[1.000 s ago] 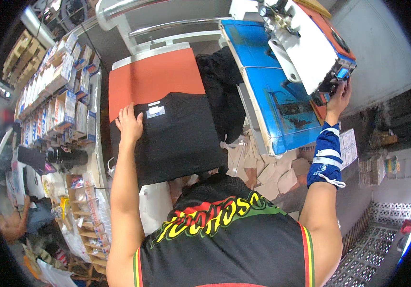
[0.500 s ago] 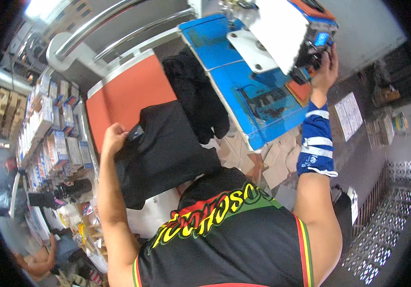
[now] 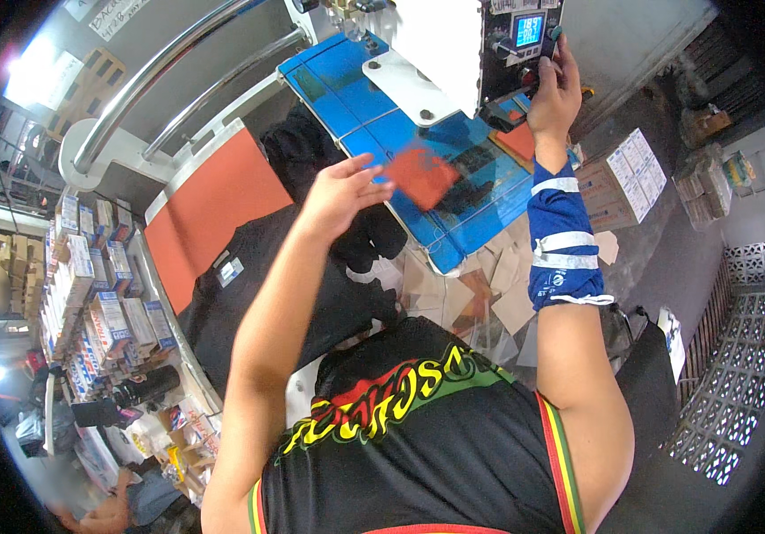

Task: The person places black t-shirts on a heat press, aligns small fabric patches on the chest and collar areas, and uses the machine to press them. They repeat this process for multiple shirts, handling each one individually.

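My left hand (image 3: 340,200) is raised above the black T-shirt, fingers stretched out and apart, holding nothing I can see. Just beyond its fingertips a motion-blurred red-orange patch (image 3: 422,176) shows over the blue board (image 3: 480,227). My right hand (image 3: 557,105), below a blue sleeve with white bands, has its fingers closed at the edge of the heat press's control box (image 3: 500,55), beside a lit display and a small knob. The black T-shirt (image 3: 262,254), with a pale neck label, lies partly over an orange pad (image 3: 213,200).
A white press head (image 3: 440,36) with a mounting plate stands over the blue board. Black cloth (image 3: 298,147) is bunched between pad and board. Stacked boxes (image 3: 89,285) line the left; a carton (image 3: 623,182) stands at right. Another person's arm (image 3: 102,512) shows lower left.
My left hand has let go of the T-shirt and moved right and up toward the blue board. The shirt's neck label now shows. The red-orange blur is new; my right hand stays at the control box.
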Motion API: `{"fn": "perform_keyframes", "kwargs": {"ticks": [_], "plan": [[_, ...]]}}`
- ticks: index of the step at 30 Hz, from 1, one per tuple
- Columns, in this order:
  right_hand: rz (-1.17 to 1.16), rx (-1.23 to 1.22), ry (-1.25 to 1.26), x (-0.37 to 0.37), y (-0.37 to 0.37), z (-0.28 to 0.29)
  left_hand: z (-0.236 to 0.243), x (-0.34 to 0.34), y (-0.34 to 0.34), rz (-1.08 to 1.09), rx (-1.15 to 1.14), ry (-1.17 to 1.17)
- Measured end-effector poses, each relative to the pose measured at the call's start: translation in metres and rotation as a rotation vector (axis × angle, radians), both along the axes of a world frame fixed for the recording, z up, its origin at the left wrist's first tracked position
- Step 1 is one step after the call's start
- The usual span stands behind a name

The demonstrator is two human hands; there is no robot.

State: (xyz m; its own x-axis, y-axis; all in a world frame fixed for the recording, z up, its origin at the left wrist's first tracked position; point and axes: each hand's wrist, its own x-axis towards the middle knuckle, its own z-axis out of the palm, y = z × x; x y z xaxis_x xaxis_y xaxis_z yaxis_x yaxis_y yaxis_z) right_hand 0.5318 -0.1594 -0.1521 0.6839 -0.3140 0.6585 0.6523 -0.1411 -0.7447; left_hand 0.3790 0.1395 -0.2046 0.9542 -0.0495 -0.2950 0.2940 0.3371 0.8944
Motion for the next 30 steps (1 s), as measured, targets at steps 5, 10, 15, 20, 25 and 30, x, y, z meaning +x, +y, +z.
{"fn": "perform_keyframes", "kwargs": {"ticks": [5,10,15,20,25,30], "plan": [[-0.073,-0.041,0.052,0.012,-0.010,-0.016,-0.010,-0.035,0.068,0.097,0.485,-0.362],[-0.327,-0.479,0.090,-0.010,-0.005,0.015,-0.062,-0.169,0.307,0.572,1.430,-0.156],[-0.621,-0.804,-0.627,-0.130,0.130,0.019,-0.174,-0.315,0.425,0.664,0.762,0.190],[0.834,-0.692,0.026,-0.320,0.371,-0.083,-0.192,-0.344,0.411,0.570,0.424,0.050],[1.360,-0.022,1.460,-0.411,0.480,-0.096,-0.063,-0.388,0.341,0.174,0.815,-0.419],[1.124,-0.399,0.966,-0.411,0.422,-0.023,0.002,-0.350,0.347,0.673,0.781,-0.659]]}}
